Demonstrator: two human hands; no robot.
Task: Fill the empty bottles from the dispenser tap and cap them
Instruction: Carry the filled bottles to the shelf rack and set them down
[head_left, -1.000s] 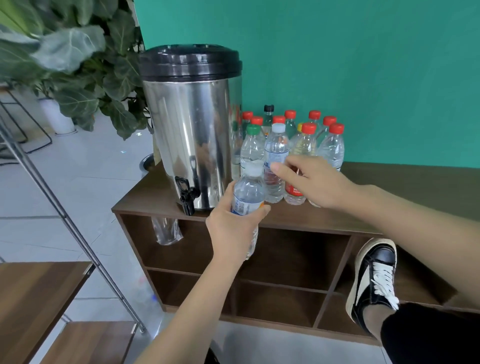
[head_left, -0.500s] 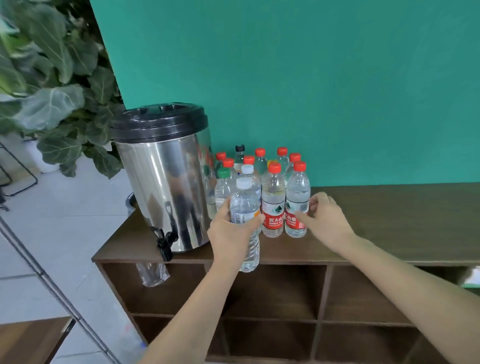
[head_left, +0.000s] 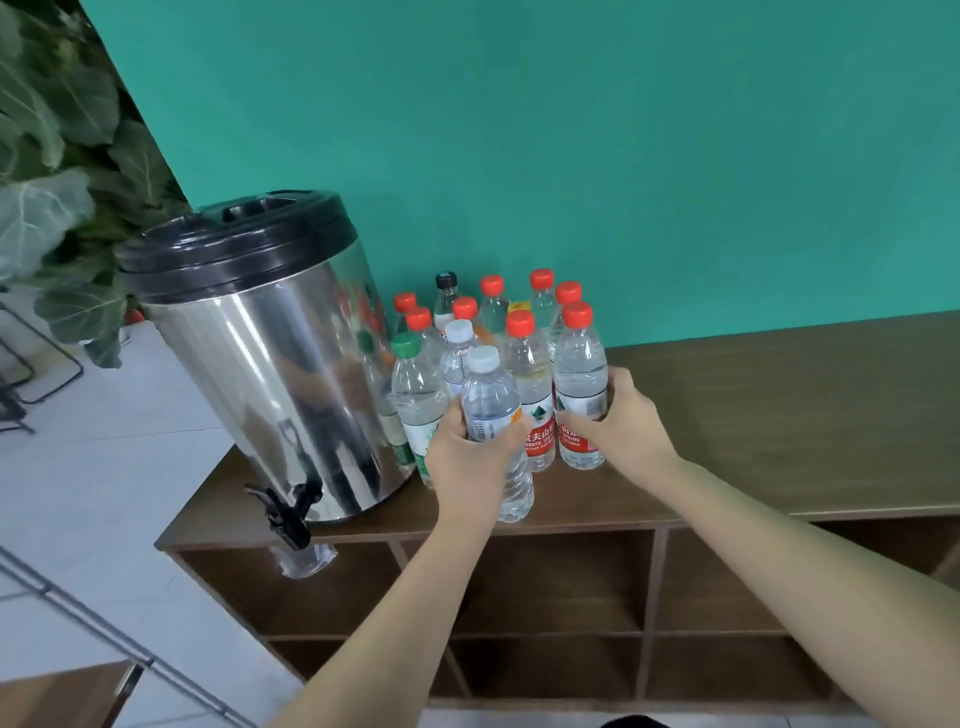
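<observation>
The left hand (head_left: 470, 457) grips the white-capped bottle (head_left: 493, 421), fingers curled around it, probably to set it among the bottles beside the dispenser (head_left: 270, 374). The right hand (head_left: 615, 421) wraps the red-capped bottle (head_left: 579, 384), probably to take it for filling.

Your view: bright, even light; streaky glare on steel dispenser (head_left: 270, 395); wide-angle bending toward 9 o'clock edge; slight softness overall.
</observation>
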